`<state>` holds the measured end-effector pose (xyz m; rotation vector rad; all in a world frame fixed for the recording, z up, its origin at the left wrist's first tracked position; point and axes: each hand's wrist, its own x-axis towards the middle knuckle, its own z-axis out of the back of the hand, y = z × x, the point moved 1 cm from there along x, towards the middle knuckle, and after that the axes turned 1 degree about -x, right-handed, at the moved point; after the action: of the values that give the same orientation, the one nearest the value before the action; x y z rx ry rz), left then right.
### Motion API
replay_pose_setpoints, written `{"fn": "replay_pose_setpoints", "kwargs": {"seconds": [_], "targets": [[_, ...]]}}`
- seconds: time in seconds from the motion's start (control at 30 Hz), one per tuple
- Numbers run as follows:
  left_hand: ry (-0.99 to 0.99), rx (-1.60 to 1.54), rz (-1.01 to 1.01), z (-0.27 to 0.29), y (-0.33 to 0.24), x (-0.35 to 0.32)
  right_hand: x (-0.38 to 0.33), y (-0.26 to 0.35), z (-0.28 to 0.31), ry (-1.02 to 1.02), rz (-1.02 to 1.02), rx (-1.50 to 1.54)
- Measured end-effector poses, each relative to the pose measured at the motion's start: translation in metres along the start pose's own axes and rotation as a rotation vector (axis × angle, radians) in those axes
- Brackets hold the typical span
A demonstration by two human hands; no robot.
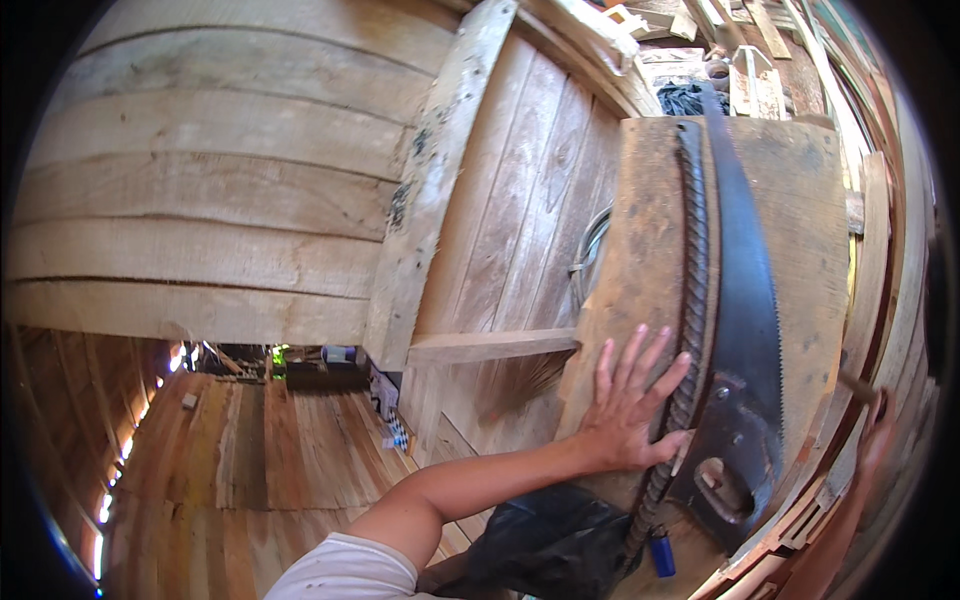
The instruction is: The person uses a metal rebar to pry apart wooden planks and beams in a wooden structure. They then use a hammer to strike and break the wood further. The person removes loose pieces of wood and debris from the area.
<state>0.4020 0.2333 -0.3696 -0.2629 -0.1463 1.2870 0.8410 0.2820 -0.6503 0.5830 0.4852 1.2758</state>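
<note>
A wide wooden board (808,200) lies on the right, carrying a handsaw (745,270) with a dark metal handle plate and its toothed edge facing right. Alongside the saw runs a long ribbed steel bar (694,235). My left hand (635,405) rests with fingers spread on the board, its thumb reaching across the bar towards the saw handle. Near the right rim my right hand (877,435) is closed around a brown stick-like thing (858,388), blurred and partly out of sight, so its kind is unclear. Below the bar's lower part is a small blue object (661,555).
A black plastic bag (560,540) bulges beside my left forearm. Plank panels (220,220) with a thick beam (430,190) fill the left. Coiled cable (590,255) hangs by the board. Long wood strips (880,230) line the right; wood scraps (755,80) lie beyond the board.
</note>
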Motion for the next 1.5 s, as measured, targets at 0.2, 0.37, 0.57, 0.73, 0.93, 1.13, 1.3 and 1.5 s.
{"fn": "replay_pose_setpoints", "kwargs": {"seconds": [0.2, 0.37, 0.57, 0.73, 0.93, 1.13, 1.3, 1.5], "targets": [[0.007, -0.07, 0.035, 0.009, 0.002, -0.004, -0.149, 0.023, 0.101, -0.137, -0.309, -0.03], [-0.066, -0.174, 0.005, 0.016, 0.004, -0.01, -0.272, 0.073, 0.21, -0.468, -0.493, 0.101], [-0.117, -0.329, 0.036, 0.013, 0.018, -0.023, -0.41, 0.307, 0.319, -0.481, -0.584, 0.322], [-0.197, -0.527, -0.129, 0.041, 0.038, -0.063, -0.49, 0.476, 0.298, -0.29, -0.639, 0.865], [0.069, -0.567, 0.003, 0.092, 0.125, -0.235, -0.486, 0.551, 0.169, 0.149, -0.838, 1.108], [-0.044, -0.347, 0.368, 0.138, 0.277, -0.414, -0.54, 0.65, 0.102, 0.52, -0.543, 1.521], [-0.393, -0.203, 0.241, 0.279, 0.314, -0.411, -0.56, 0.695, 0.046, 0.61, -0.556, 0.964], [-0.706, 0.272, -0.599, 0.506, 0.237, -0.303, -0.57, 0.718, 0.024, 0.501, -0.468, 1.067]]}}
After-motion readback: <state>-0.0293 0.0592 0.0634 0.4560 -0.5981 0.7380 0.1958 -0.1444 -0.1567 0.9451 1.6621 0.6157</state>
